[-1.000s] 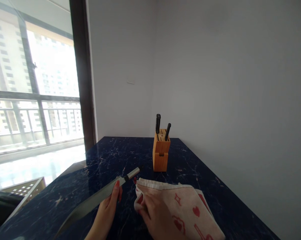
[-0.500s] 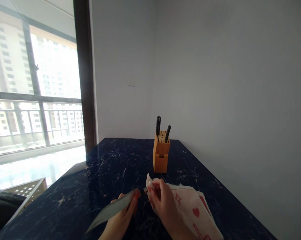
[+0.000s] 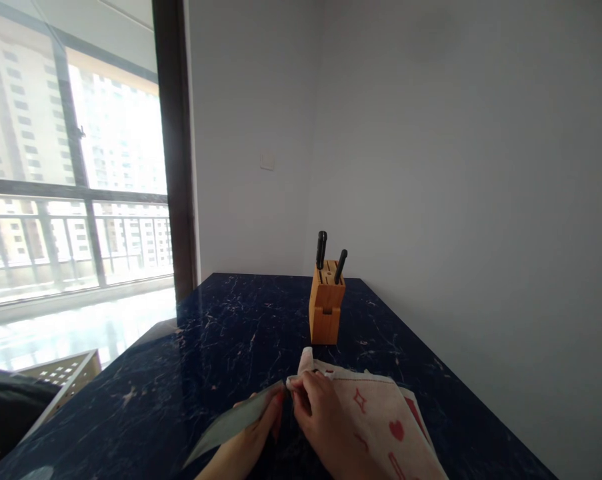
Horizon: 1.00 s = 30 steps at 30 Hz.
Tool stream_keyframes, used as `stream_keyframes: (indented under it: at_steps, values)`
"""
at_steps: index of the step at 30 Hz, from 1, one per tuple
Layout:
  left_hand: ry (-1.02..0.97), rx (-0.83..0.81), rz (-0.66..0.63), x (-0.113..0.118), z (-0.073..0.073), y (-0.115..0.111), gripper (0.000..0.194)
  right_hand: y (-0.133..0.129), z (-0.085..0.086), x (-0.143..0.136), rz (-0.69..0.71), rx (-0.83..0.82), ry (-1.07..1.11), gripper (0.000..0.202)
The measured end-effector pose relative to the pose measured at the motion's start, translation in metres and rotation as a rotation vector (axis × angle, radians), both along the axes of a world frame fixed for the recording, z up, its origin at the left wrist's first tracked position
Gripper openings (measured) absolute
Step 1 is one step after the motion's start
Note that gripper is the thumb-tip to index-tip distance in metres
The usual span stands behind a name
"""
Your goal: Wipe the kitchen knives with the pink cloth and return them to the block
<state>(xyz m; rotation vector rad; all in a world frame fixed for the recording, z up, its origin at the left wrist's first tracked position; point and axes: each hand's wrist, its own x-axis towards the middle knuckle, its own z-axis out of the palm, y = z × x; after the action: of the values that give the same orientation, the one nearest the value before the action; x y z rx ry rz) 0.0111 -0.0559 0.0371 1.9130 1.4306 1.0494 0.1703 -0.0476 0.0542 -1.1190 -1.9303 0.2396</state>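
A broad-bladed kitchen knife [image 3: 233, 421] slants low in front of me, its tip toward the lower left. My left hand [image 3: 253, 443] is closed on the blade near the handle end, thumb on the near face. In my right hand [image 3: 319, 410], closed, is a bunched edge of a pale pink towel [image 3: 373, 407] with red hearts and stars. The pinched towel meets the knife at its handle, which the fingers and cloth mostly hide. The rest of the towel spreads over the table to the right of that hand, partly under the forearm.
Beyond the hands a wooden knife block [image 3: 325, 323] stands upright on the dark blue marbled table [image 3: 241, 333], holding two black-handled knives [image 3: 321, 250]. A chair [image 3: 75, 377] with dark fabric on it is at the left edge. Grey walls enclose the back and right.
My right hand has moved slightly left along the knife handle with the towel, covering more of it near the blade. The view has shifted a little.
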Motion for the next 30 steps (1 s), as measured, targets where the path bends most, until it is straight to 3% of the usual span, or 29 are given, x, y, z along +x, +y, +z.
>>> stream_keyframes:
  at_steps: [8,15,21,27,30]
  values:
    - [-0.011,-0.021,0.013,0.001,0.003,-0.001,0.041,-0.008,0.006,-0.002,0.077,-0.005,-0.034,0.023]
    - [-0.062,-0.079,-0.025,-0.001,0.005,-0.005,0.036,0.002,0.002,0.005,-0.064,-0.015,-0.01,0.015]
    - [-0.044,-0.087,-0.018,-0.002,0.001,-0.003,0.041,-0.004,0.003,0.0,0.061,-0.007,-0.015,0.021]
    - [-0.084,-0.103,-0.017,-0.002,-0.001,-0.002,0.044,0.005,-0.002,0.007,-0.084,-0.021,-0.038,0.018]
    - [-0.073,-0.1,0.0,-0.002,-0.002,-0.001,0.044,0.007,-0.001,0.011,-0.091,-0.035,-0.014,0.016]
